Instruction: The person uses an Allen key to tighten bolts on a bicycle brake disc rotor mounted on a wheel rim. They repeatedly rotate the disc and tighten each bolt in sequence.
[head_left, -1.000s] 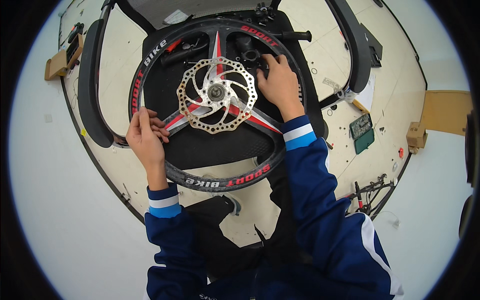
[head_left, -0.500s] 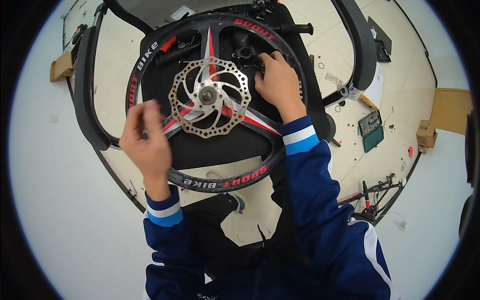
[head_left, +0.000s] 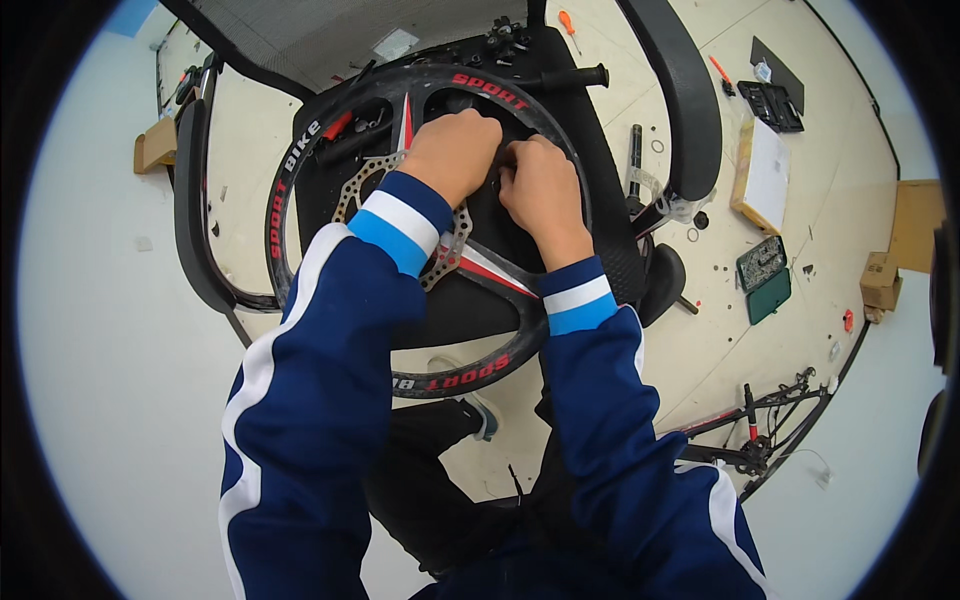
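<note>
A black three-spoke bicycle wheel point(head_left: 279, 222) with red and white spokes lies flat on a black chair seat point(head_left: 590, 130). The perforated metal brake disc point(head_left: 440, 268) at its hub is partly covered by my left wrist and sleeve. My left hand point(head_left: 455, 150) reaches across the wheel, back up and fingers curled, near the top spoke. Close to its right, my right hand point(head_left: 543, 190) is curled with thumb and forefinger drawn together. Both hands are over the gap between two spokes. Whatever their fingertips hold is hidden.
Small dark parts point(head_left: 508, 40) and a black tube point(head_left: 565, 78) lie at the seat's far side. Armrests point(head_left: 685, 110) flank the wheel. On the floor at right are a saddle point(head_left: 664, 285), a green case point(head_left: 768, 298), a white box point(head_left: 762, 180) and a bicycle frame point(head_left: 760, 420).
My left hand has swung from the wheel's left side across the disc to beside my right hand. The right hand stays over the same gap, and the whole view has shifted slightly.
</note>
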